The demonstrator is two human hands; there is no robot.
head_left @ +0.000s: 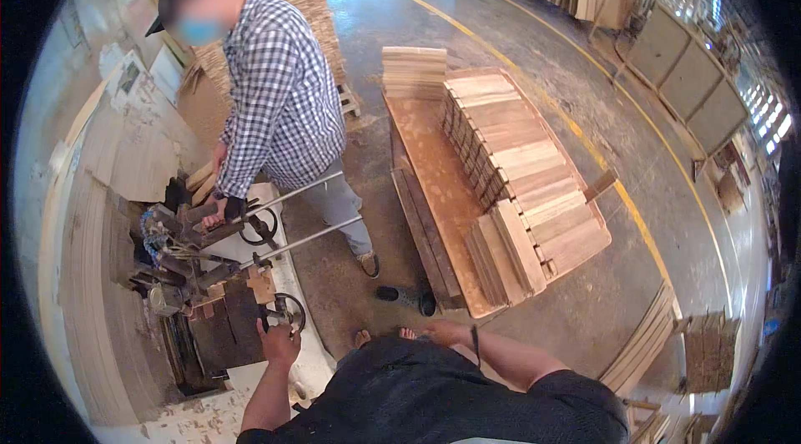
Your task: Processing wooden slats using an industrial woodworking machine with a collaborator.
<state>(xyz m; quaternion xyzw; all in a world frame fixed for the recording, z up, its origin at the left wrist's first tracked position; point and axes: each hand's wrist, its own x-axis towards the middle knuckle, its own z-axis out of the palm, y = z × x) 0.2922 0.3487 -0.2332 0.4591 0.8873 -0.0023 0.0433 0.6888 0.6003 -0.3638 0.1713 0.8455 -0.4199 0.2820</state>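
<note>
While my bare left hand touched the round black handwheel on the dark metal machine and my bare right hand was by my black shirt (whether either gripped, I couldn't tell), I judged the adjusting begun, its completion unconfirmed.

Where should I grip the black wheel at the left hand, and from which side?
Probably the rim of the black wheel, coming from the camera side: it is a thin, curved ring, and its near edge faces the left hand.
</note>
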